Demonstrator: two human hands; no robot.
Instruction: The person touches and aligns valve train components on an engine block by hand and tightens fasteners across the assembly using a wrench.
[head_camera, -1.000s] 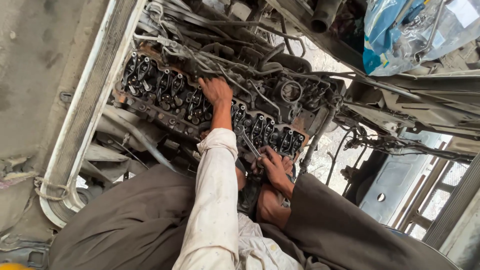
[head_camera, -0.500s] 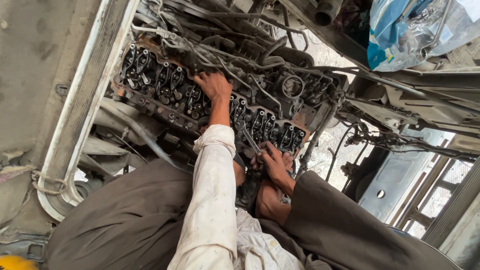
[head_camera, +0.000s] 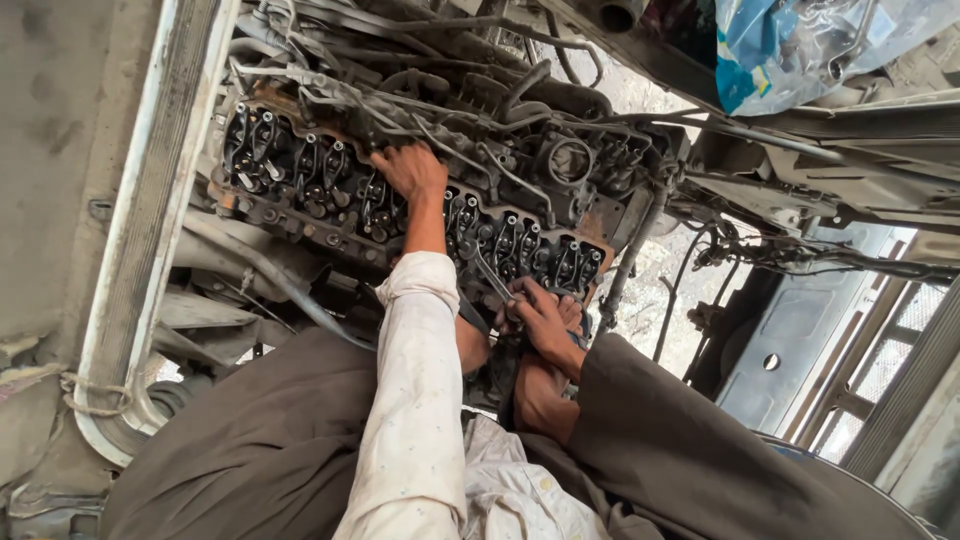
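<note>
Greasy metal is sitting under both hands. The left hand (head_camera: 408, 170) is pressing down on the rocker arms (head_camera: 330, 185) of the open engine (head_camera: 560, 160), its grip hidden beneath the palm, so I cannot tell what it holds. The right hand (head_camera: 545, 318) is gripping closed around a dark tool (head_camera: 492, 280) at the engine's near edge, beside brown trouser legs (head_camera: 250, 440). Hoses (head_camera: 330, 85) are running above.

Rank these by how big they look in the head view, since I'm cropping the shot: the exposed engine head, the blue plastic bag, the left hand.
1. Exposed engine head, by far the largest.
2. Blue plastic bag, partly cut off by the frame edge.
3. Left hand, smallest.
</note>
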